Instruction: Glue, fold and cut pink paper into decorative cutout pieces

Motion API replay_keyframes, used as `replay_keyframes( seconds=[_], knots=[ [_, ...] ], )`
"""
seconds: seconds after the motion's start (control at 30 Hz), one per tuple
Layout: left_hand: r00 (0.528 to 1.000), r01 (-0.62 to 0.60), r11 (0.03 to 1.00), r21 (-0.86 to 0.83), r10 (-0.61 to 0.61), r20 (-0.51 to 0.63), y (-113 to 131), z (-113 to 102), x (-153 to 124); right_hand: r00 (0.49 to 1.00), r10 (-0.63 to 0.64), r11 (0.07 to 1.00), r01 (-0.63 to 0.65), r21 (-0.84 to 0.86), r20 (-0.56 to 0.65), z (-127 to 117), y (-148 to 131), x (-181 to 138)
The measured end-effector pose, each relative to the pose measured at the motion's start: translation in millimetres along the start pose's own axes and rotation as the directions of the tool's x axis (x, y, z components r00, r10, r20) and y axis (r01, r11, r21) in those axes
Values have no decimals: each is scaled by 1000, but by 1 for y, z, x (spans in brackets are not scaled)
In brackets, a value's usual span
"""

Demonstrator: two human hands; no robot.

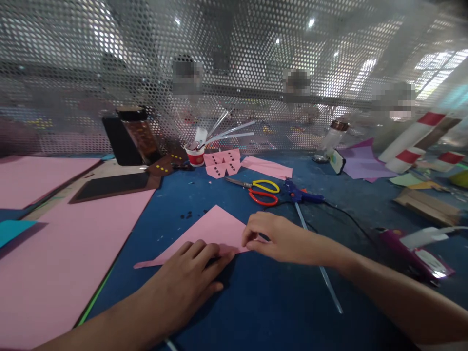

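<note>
A sheet of pink paper (215,226), folded into a triangle, lies on the blue table. A narrow folded strip runs along its near edge. My left hand (193,278) rests on that near edge, fingers laid over the paper and thumb apart. At the right corner of the sheet, my right hand (274,236) is closed with thumb and fingers pinching the paper. Beyond the sheet are scissors (261,190) with one yellow and one red handle. A blue glue gun (300,192) with a clear glue stick lies beside them, its cord running right.
Large pink sheets (91,253) cover the left side. At the back stand a red-and-white cup (195,155) with glue sticks, a dark jar (141,136) and a glass bottle (331,141). A purple power strip (417,253) lies right. A perforated metal screen (234,63) closes off the far edge.
</note>
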State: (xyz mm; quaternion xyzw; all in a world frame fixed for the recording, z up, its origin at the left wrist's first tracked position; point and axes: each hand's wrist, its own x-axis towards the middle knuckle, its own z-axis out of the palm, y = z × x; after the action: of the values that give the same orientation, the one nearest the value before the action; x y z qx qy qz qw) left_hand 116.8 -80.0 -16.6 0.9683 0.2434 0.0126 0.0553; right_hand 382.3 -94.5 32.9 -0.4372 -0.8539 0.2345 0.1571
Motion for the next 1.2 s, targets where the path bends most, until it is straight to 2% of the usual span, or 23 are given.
replay_keyframes(
  seconds=[0.07,0.17,0.4,0.73,1.03,1.2],
  knots=[
    [1000,-9,1000,11,9,-7,0,0,0,998,-55,996,53,-71,-19,13,0,4],
    [1000,-15,1000,17,15,-11,0,0,1,993,-113,988,115,-107,25,22,7,5],
    [998,-27,1000,6,27,-63,1,-3,-2,978,-201,969,206,-136,47,19,16,1],
    [996,-2,1000,-23,-1,-94,0,3,-16,982,-180,982,183,-54,54,17,14,3],
    [991,61,998,30,-57,-119,-2,10,-36,986,-162,987,162,-7,47,18,18,3],
    [990,72,994,-87,-82,-113,-6,7,-35,987,-155,988,155,6,45,17,16,3]
  ],
)
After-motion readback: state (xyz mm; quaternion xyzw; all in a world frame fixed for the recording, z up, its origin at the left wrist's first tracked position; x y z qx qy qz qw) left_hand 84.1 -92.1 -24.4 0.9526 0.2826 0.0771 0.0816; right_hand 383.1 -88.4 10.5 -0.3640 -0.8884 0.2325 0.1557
